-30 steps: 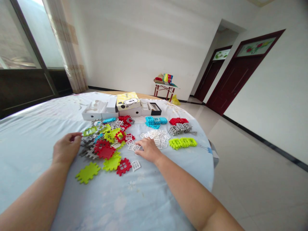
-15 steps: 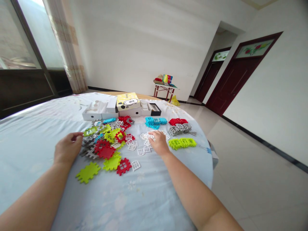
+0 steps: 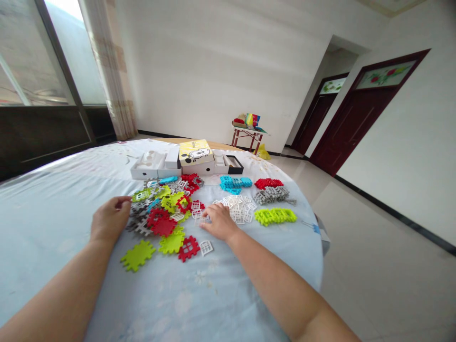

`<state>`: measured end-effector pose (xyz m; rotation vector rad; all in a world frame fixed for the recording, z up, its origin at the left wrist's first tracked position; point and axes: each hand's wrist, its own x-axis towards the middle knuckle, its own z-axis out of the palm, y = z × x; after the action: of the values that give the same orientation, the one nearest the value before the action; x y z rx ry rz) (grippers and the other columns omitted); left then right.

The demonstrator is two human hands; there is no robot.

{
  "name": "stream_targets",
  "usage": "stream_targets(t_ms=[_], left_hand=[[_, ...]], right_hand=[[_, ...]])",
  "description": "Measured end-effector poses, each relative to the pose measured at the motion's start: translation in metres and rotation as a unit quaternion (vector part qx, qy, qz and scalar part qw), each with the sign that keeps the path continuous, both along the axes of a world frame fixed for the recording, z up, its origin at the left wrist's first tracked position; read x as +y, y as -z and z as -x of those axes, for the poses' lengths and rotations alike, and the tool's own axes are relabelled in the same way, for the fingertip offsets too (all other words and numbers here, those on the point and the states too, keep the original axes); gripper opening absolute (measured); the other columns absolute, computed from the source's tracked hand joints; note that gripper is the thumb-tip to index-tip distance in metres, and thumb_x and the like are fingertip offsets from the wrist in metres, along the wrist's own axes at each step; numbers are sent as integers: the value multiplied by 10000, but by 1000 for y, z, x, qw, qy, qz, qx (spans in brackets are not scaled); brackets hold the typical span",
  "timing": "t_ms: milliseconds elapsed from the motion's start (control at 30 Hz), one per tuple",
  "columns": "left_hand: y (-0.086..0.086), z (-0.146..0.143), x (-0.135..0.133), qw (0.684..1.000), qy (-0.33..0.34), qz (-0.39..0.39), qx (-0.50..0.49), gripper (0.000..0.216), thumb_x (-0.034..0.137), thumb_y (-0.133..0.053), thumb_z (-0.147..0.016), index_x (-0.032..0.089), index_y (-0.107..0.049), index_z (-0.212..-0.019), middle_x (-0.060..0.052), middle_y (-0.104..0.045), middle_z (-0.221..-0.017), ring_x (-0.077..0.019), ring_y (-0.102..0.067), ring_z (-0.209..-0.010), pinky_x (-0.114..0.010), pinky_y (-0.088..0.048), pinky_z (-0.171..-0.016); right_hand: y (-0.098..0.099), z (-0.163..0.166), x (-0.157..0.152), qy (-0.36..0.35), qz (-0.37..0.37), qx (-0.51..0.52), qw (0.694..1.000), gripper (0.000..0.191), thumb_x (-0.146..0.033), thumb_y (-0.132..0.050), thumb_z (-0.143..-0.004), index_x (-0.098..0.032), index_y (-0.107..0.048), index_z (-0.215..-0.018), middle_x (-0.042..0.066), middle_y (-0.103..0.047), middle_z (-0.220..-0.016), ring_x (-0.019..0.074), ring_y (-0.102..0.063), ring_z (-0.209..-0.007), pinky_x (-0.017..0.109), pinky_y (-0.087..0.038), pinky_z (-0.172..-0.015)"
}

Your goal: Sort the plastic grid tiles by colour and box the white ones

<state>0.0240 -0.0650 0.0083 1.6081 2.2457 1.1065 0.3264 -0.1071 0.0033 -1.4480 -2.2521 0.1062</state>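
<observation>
My left hand (image 3: 111,221) rests at the left edge of a mixed pile of plastic building pieces. Its fingers are curled in toward the thumb, and anything between them is hidden. My right hand (image 3: 221,222) reaches across the table with fingers apart, the tips over small white window pieces (image 3: 197,213) beside the pile. Behind that hand lies a heap of white window pieces (image 3: 241,208). The pile holds red notched plates (image 3: 164,224), lime green plates (image 3: 173,241) and grey pieces (image 3: 142,228). One lime plate (image 3: 138,255), a red window frame (image 3: 188,248) and a white window piece (image 3: 205,247) lie nearer me.
Sorted groups lie to the right: blue pieces (image 3: 233,183), red pieces (image 3: 269,183), grey pieces (image 3: 272,195) and lime pieces (image 3: 275,216). White boxes (image 3: 142,173), a yellow-lidded box (image 3: 195,152) and a black tray (image 3: 235,170) line the back of the cloth-covered round table (image 3: 178,304).
My right hand has moved left and toward me, from the white window heap to the white pieces beside the mixed pile. My left hand stays at the pile. The view has shifted slightly.
</observation>
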Motion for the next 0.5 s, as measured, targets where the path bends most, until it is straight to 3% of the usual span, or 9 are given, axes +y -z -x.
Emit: stream_targets(t_ms=[133,333,500], left_hand=[[0,-1,1,1000,-6,4,0,363,375,-434,-749,204,-639,-995,-51,-647,-884,-180,-565,-835,-272,-416,-751],[-1,0,0,1000,-6,11,2,368,374,-431,-751,210,-632,-1013,-45,-639,-888,-176,-560,-842,-268,-413,-747],[-2,-2,-2,1000,10,4,18,361,375,-413,-776,202,-621,-1015,-40,-635,-881,-164,-559,-830,-261,-413,-750]], right_hand=[[-7,-13,0,-17,8,65,998,44,-248,-603,-774,-208,-620,-780,-10,-645,-786,147,-550,-798,282,-381,-775],[-16,-48,10,130,-84,128,980,236,-226,-604,-755,-186,-622,-987,43,-659,-939,197,-552,-906,328,-392,-836],[-16,-53,-1,25,22,89,995,239,-241,-635,-726,-212,-648,-963,31,-666,-916,189,-566,-910,327,-397,-853]])
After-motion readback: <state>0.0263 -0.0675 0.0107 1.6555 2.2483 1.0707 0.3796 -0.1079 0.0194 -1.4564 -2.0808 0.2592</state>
